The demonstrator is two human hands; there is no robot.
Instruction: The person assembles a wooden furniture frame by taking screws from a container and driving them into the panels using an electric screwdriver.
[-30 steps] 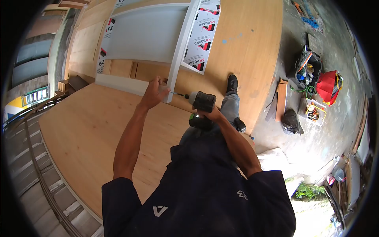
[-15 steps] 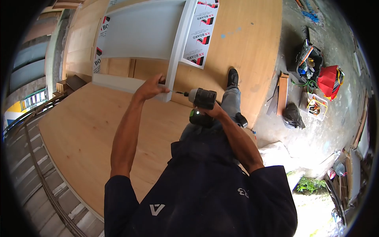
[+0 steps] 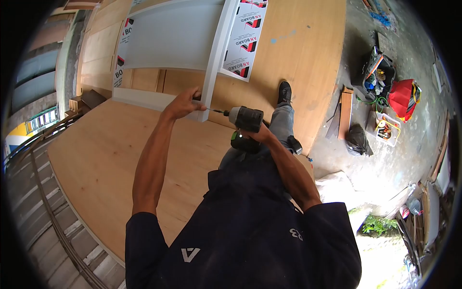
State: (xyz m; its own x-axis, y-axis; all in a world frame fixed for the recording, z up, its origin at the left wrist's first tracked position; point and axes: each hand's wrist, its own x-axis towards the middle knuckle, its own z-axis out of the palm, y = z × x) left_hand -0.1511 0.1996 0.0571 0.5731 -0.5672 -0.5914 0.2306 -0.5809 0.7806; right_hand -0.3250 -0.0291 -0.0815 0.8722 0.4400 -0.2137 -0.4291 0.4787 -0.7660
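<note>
The right hand grips the cordless driver by its handle, just beyond the far edge of the plywood panel. The driver lies to the right of the left hand, its thin bit pointing at that hand's fingertips. The left hand, fingers bent, is at the near corner of the white frame; whether it pinches anything there cannot be told. The frame's near rail runs along the panel's far edge.
</note>
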